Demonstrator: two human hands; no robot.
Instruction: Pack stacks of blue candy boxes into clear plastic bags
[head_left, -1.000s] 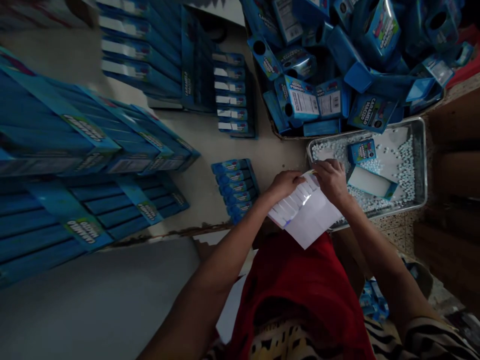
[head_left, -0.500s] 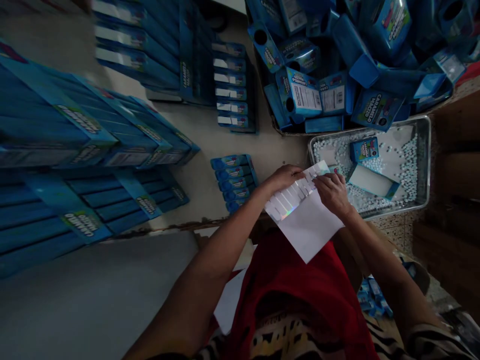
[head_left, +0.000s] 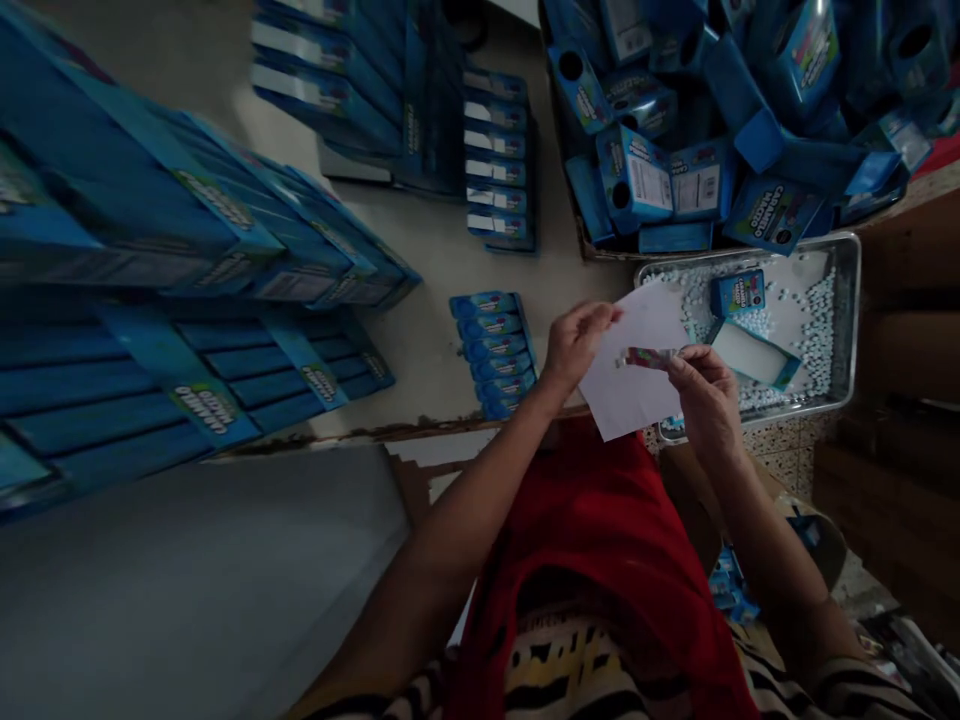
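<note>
My left hand (head_left: 577, 345) is closed on the top left edge of a white label sheet (head_left: 634, 400), which hangs tilted above the table edge. Pinched between the thumb and fingers of my right hand (head_left: 706, 400) is a narrow, colourful sticker (head_left: 648, 357), held in front of the sheet. A short row of small blue boxes (head_left: 491, 350) stands on the table left of my left hand. Beyond my right hand is a clear tray (head_left: 856, 330) with small white balls, a small blue box (head_left: 738, 293) and a white-faced box piece (head_left: 754, 353).
A carton heaped with blue boxes (head_left: 660, 180) stands at the back right. Stacked blue packs (head_left: 187, 240) fill the table's left, with another row of boxes (head_left: 495, 155) behind. Brown cartons (head_left: 907, 330) line the right side. The table edge (head_left: 322, 438) runs before me.
My right hand has moved away from the sheet to the right and now holds a sticker. The left hand has shifted the sheet, whose shiny label strip no longer shows. The view has shifted slightly.
</note>
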